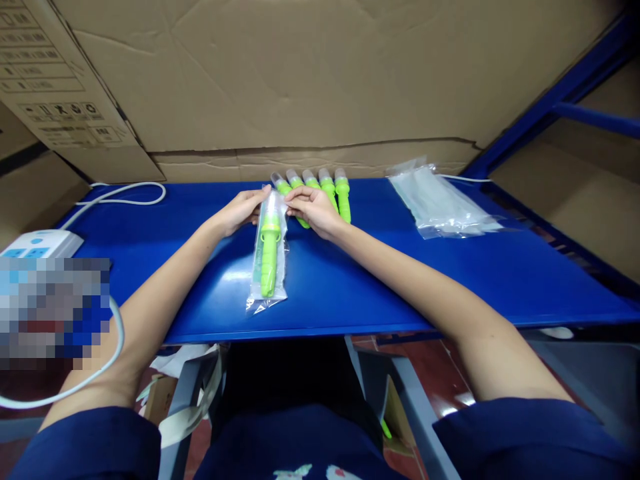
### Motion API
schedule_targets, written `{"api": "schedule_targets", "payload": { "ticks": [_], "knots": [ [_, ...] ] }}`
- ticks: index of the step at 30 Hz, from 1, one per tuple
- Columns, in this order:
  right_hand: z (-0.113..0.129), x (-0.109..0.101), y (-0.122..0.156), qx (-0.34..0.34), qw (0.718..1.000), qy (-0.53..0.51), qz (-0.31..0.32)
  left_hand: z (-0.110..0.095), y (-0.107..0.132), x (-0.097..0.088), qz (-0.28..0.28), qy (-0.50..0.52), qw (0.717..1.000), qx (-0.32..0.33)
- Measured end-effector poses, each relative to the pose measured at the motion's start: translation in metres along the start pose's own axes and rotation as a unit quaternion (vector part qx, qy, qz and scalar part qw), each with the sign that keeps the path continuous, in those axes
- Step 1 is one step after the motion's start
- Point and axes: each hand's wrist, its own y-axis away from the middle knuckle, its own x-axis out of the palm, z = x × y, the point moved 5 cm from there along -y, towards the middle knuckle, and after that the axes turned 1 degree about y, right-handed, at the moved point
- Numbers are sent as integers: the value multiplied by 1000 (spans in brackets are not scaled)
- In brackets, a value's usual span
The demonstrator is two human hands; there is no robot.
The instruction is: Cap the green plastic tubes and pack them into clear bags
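A clear plastic bag [281, 272] lies on the blue table with a lime-green stick-shaped item [269, 263] inside; the item has a ribbed handle and a clear top, and looks like a small glow stick or torch. My left hand [245, 210] pinches the bag's upper left edge. On the other side, my right hand [315, 210] pinches the upper right edge near the bag's mouth. Just behind my right hand, several more green sticks [343, 197] with clear caps lie side by side, partly covered by that hand.
A stack of clear plastic bags [440, 200] lies at the right on the blue table [400, 260]. Cardboard [310, 80] walls the back. A white power strip [45, 243] and its cable [125, 193] are at the left. Blue metal frame [595, 120] borders the right.
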Motion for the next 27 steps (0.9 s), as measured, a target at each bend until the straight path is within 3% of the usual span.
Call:
{"api": "schedule_targets", "payload": {
  "ticks": [8,14,19,27],
  "knots": [
    [1,2,-2,13,999,-10,36,-4,0,1,-29,0,999,41],
    [-4,2,-4,-10,1000,2,15,0,-6,1,-39,18,995,94],
    [-5,12,0,53,993,44,91,3,-10,0,-24,37,991,130],
    [1,17,7,30,995,43,90,10,-9,6,4,21,995,96]
  ]
}}
